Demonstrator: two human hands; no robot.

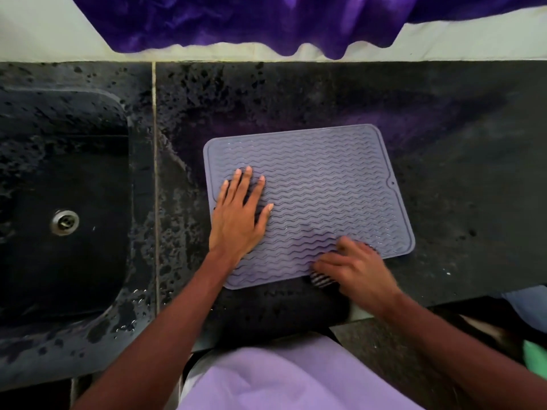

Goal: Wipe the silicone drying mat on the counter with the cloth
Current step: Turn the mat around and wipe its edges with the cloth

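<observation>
A grey-lilac silicone drying mat (319,184) with wavy ridges lies flat on the dark counter (458,143). My left hand (238,216) presses flat on the mat's left part, fingers straight and spread. My right hand (359,269) sits at the mat's near edge, fingers curled over a dark striped cloth (321,280). Most of the cloth is hidden under the hand; only a striped corner shows at the mat's front edge.
A dark sink (63,202) with a metal drain (64,222) lies to the left, its rim wet with droplets. A purple curtain (236,22) hangs over the back wall. The counter's front edge runs just below the mat.
</observation>
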